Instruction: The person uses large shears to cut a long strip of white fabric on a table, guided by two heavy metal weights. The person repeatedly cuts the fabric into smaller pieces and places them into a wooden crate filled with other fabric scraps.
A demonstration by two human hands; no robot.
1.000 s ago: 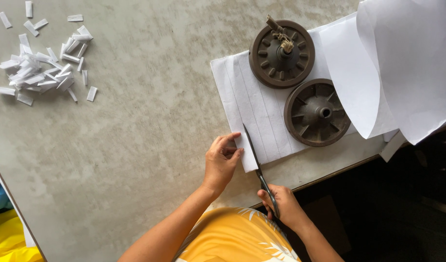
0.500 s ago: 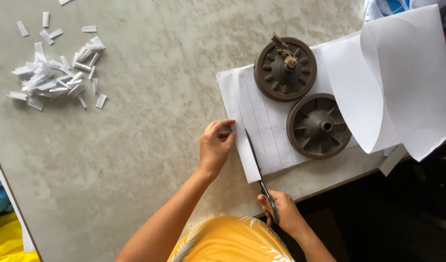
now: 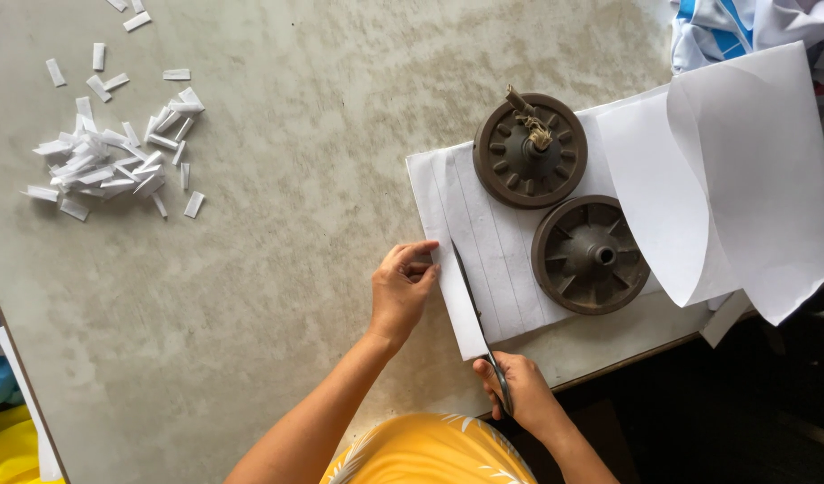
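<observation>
Scissors (image 3: 477, 327) clamped in the right hand (image 3: 522, 390) are partway up a strip of the ruled sheet (image 3: 483, 242); the left hand (image 3: 401, 289) pinches its edge. Scraps (image 3: 116, 152) lie piled; several ruled strips remain under 2 wheels (image 3: 530, 151).

We see even, soft daylight; shadows faint; white paper sheets (image 3: 743, 179) near overexposed; focus sharp throughout; bottom-right corner dark, slight edge stretching.

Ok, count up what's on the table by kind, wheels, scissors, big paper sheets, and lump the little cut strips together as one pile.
Dark wheels: 2
Scissors: 1
Lined sheet being cut: 1
Large curled blank sheets: 2, as far as I can tell
Pile of strips: 1
Total: 7
</observation>
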